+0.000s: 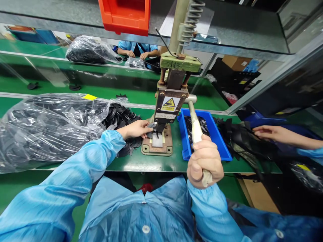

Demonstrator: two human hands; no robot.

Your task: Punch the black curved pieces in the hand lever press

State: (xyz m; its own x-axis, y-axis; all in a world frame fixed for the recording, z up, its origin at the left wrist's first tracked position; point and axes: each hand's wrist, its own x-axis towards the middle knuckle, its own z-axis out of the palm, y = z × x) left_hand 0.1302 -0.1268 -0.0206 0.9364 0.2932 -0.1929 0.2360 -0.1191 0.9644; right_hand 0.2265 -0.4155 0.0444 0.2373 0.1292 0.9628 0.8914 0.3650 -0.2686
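A hand-lever press (172,80) stands on the green bench in front of me. My right hand (205,161) is wrapped round its lever (195,122), which is covered in pale tape. At the press base (146,149), my left hand (136,129) pinches a curved black plastic piece (152,131) under the punch. Part of that piece is hidden by the fingers and the tool. A small metal plate (157,140) lies on the base just below it. Right of the press is a blue bin (214,134) holding black parts.
A large clear bag (50,131) of black pieces lies at the left, spilling loose parts (119,116) toward the press. An orange bin (124,16) sits on the shelf above. A co-worker's hand (275,132) touches black parts at the right. Another person's hands (137,54) work across the bench.
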